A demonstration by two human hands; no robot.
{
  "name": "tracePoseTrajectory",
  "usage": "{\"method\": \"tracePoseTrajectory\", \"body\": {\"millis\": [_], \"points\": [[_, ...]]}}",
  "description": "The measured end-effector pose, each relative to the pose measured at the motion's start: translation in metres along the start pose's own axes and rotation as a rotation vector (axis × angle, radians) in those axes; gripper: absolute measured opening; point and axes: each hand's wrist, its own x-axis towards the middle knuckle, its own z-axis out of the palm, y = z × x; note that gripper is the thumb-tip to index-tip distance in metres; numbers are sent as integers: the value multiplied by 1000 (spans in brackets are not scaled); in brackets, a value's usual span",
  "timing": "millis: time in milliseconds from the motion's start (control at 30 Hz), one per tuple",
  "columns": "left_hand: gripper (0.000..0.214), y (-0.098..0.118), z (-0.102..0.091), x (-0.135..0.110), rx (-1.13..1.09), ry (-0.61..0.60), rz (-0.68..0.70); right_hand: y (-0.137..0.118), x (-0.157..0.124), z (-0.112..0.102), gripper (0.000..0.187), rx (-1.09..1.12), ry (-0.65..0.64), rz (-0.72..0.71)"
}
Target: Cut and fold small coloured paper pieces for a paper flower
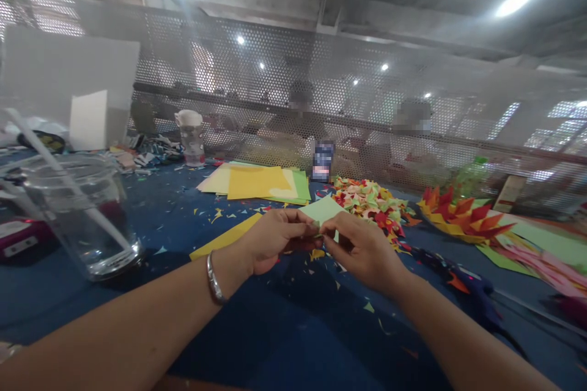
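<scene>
A small greenish piece (pixel 320 234), too small to tell its shape well, is between the fingertips of the two hands, nearer to the person than the layered stack of yellow, cream and green paper sheets (pixel 259 183) and to the right of it; the left hand (pixel 275 235), with a silver metal bangle (pixel 214 279) at its wrist, has its fingers curled and pinches this piece; the right hand (pixel 362 250) is half curled, its thumb and forefinger nearly closed on the same piece; a pale green paper sheet (pixel 324 209) lies just behind the hands, to the right of the stack, and one yellow paper sheet (pixel 224 237) lies in front of the stack; farther to its right are a heap of multicoloured paper cuttings (pixel 373 204), a pointed red, orange and yellow paper flower (pixel 463 217) and a dark blue glue gun (pixel 474 293); left of the stack stands a clear plastic cup (pixel 87 214) with a white straw (pixel 68 180).
</scene>
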Motion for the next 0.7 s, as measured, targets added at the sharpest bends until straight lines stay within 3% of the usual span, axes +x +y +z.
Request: {"method": "tracePoseTrajectory", "body": {"millis": [200, 467, 700], "points": [[13, 0, 10, -6, 32, 24, 115, -4, 3, -1, 6, 142, 43, 168], [26, -7, 7, -4, 313, 13, 268, -1, 4, -1, 6, 207, 31, 235], [20, -10, 4, 0, 431, 101, 242, -3, 5, 0, 5, 217, 4, 258]]}}
